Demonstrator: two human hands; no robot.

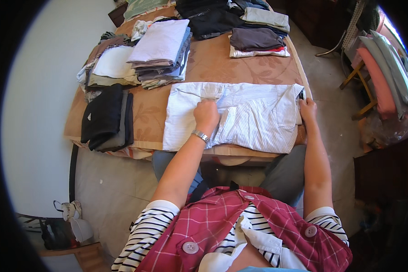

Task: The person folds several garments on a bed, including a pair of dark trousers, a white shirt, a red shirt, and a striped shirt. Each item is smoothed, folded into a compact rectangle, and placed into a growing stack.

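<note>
A white shirt with thin blue stripes (251, 122) lies spread and partly folded at the front edge of the bed. Its collar end points right, and one striped part is folded over the rest. My left hand (206, 114), with a metal watch on the wrist, is closed on the cloth near the shirt's left half. The fingertips are hidden beneath that fist. At the collar end, my right hand (308, 108) pinches the shirt's right edge, where a small dark patch shows inside.
Folded clothes stand in stacks: one topped with a pale lilac striped piece (163, 42), a black pile (103, 115) at front left, and a dark brown piece (256, 39) at back right. Cushions (384, 74) rest on a wooden-legged seat at right. The bed (210, 73) has a brown patterned cover.
</note>
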